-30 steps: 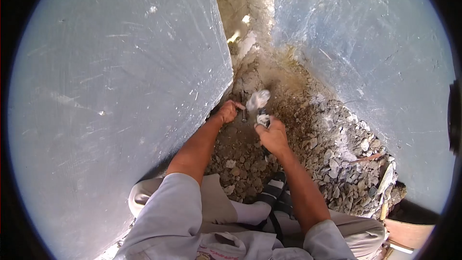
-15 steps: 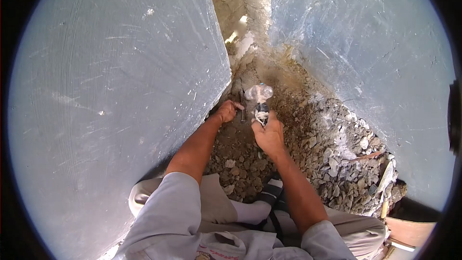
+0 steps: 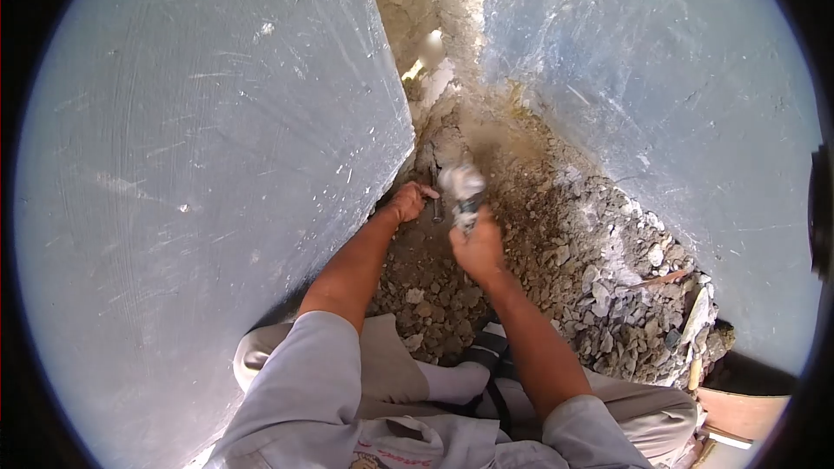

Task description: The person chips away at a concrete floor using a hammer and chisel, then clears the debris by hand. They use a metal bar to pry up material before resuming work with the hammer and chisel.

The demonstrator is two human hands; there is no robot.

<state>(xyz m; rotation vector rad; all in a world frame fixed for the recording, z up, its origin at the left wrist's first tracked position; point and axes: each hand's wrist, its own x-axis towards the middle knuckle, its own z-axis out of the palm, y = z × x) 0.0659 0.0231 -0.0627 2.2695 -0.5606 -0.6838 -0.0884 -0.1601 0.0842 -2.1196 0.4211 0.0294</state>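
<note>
My left hand [image 3: 407, 201] is at the end of the left wall, its fingers closed at a thin metal chisel [image 3: 437, 206]. The chisel's rounded end points back toward me; its far end is lost against the dirt. My right hand [image 3: 479, 245] grips the dark, white-wrapped handle of a hammer [image 3: 463, 184], whose pale head is smeared by motion. The hammer head is just right of the chisel, close to my left fingertips. Broken soil and rubble [image 3: 434, 295] lie under both hands.
Grey wall faces rise on the left [image 3: 217, 165] and right [image 3: 678, 104], narrowing to a rough corner. A pointed trowel [image 3: 696, 330] leans on the rubble at right, near an orange-brown container [image 3: 743, 415]. A reddish stick [image 3: 660, 280] lies among the stones. My legs are folded close behind the hands.
The hammer has swung slightly left and toward me, nearer the chisel, and its head is now more blurred. My left hand and the chisel stay in place.
</note>
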